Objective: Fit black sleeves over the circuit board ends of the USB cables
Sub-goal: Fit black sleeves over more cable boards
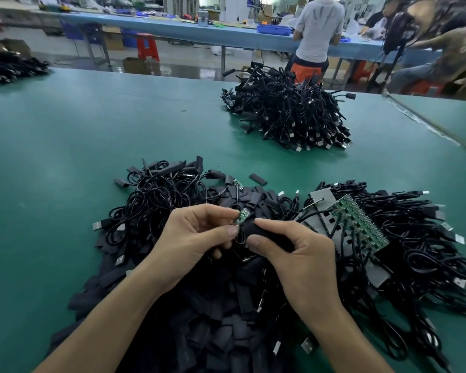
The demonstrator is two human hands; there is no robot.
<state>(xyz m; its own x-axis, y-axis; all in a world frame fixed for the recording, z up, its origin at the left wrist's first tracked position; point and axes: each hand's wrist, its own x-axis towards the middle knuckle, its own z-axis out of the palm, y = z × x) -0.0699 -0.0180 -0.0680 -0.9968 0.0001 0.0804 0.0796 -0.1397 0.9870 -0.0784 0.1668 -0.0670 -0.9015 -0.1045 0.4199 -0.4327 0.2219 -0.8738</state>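
My left hand [197, 238] pinches a small green circuit board [243, 215] on the end of a black USB cable. My right hand [301, 254] grips a black sleeve [253, 229] between thumb and forefinger, its open end touching the board's lower end. Both hands hover over a heap of loose black sleeves [226, 313] in front of me. To the right lies a panel of green circuit boards [361, 224] with cables attached, among a tangle of black USB cables [420, 254].
A large pile of cables [288, 114] sits farther back on the green table [65, 157]. Another cable heap [8, 68] lies at the far left edge. One stray sleeve [258, 179] lies alone. People work at a blue bench beyond.
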